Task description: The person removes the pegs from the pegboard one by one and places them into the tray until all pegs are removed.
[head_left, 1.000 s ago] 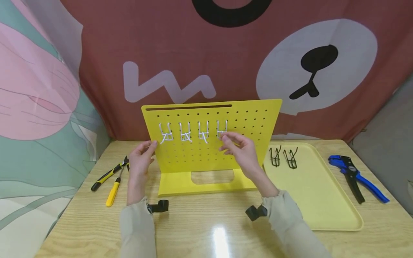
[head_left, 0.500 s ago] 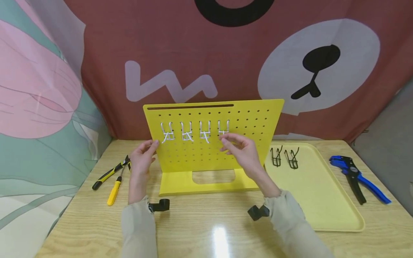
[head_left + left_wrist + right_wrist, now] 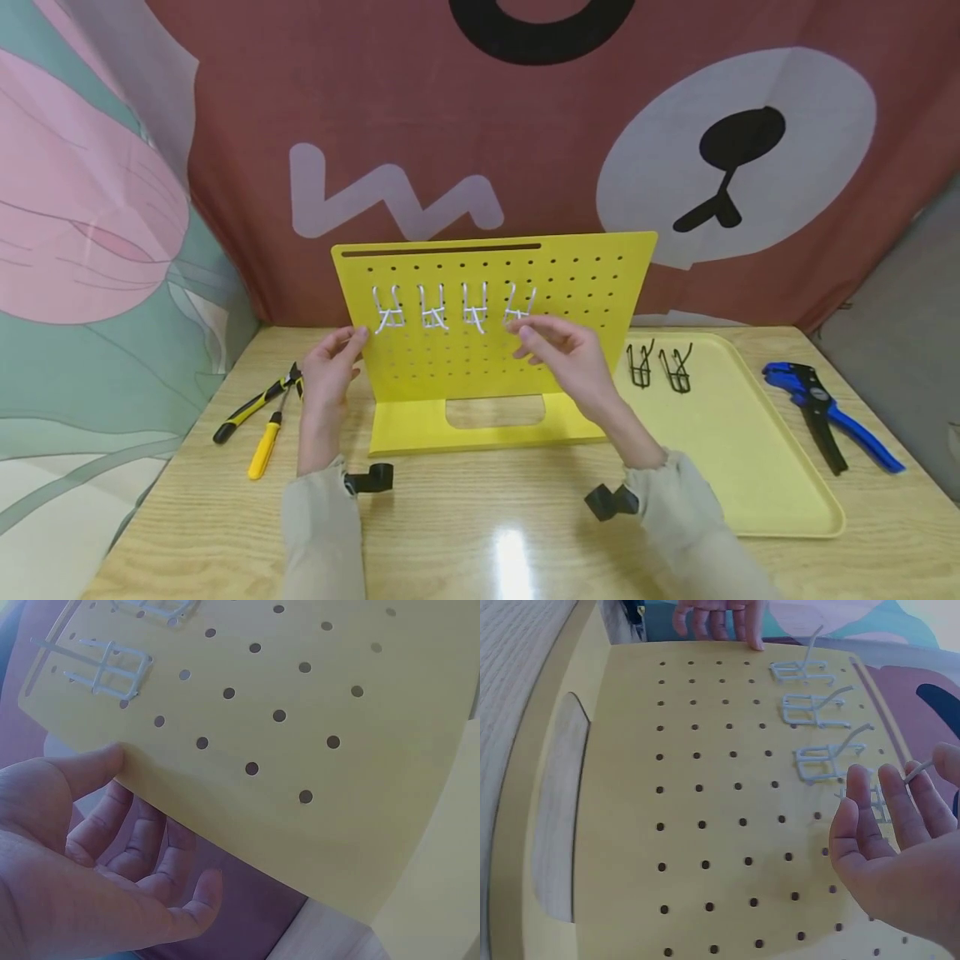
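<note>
Head view: the left hand (image 3: 327,367) is gripping the left edge of the yellow pegboard (image 3: 491,358); the right hand (image 3: 567,358) is pinching the rightmost white hook (image 3: 517,314) at its face (3 other white hooks (image 3: 433,315) are hanging alongside). Left wrist view: the thumb is resting on the front. Right wrist view: fingers are pinching the hook's prong.

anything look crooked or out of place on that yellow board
The rightmost white hook leans slightly, while the other three hooks sit straighter on the yellow board. The right hand pinches it, so it may not be seated.
</note>
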`<act>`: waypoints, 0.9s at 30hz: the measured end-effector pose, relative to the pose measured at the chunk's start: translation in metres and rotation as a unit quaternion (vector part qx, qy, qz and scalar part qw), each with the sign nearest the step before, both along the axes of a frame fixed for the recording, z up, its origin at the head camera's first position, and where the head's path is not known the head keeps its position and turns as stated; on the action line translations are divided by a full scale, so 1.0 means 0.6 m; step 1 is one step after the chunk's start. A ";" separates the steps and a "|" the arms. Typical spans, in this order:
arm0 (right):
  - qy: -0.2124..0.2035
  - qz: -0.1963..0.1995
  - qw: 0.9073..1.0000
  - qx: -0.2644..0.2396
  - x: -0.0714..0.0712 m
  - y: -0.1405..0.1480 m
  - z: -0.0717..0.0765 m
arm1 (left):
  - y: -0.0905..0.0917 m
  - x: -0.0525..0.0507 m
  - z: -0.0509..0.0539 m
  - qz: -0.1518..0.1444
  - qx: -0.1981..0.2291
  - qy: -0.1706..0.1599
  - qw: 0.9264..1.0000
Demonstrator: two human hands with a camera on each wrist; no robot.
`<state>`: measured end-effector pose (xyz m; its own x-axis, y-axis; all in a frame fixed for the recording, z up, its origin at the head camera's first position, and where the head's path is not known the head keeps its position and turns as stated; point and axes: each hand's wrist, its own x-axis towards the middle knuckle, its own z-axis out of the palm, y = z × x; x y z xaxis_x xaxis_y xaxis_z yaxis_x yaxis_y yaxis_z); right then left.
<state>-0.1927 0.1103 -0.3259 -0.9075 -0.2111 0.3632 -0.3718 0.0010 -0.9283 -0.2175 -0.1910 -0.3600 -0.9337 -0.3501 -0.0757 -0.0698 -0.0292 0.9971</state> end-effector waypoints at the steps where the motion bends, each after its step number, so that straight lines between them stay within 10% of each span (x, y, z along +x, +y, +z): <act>1: 0.002 0.000 1.000 -0.002 0.002 0.002 0.003 | 0.000 0.000 0.000 0.000 0.001 -0.001 1.000; 27: -0.082 -0.007 0.996 -0.037 0.013 0.073 -0.031 | -0.001 0.001 -0.003 -0.002 -0.008 0.010 1.000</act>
<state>-0.1851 0.1539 -0.3444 -0.9585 -0.1755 0.2245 -0.2162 -0.0654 -0.9742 -0.2166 -0.1919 -0.3615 -0.9366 -0.3467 -0.0519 -0.0507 -0.0127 0.9986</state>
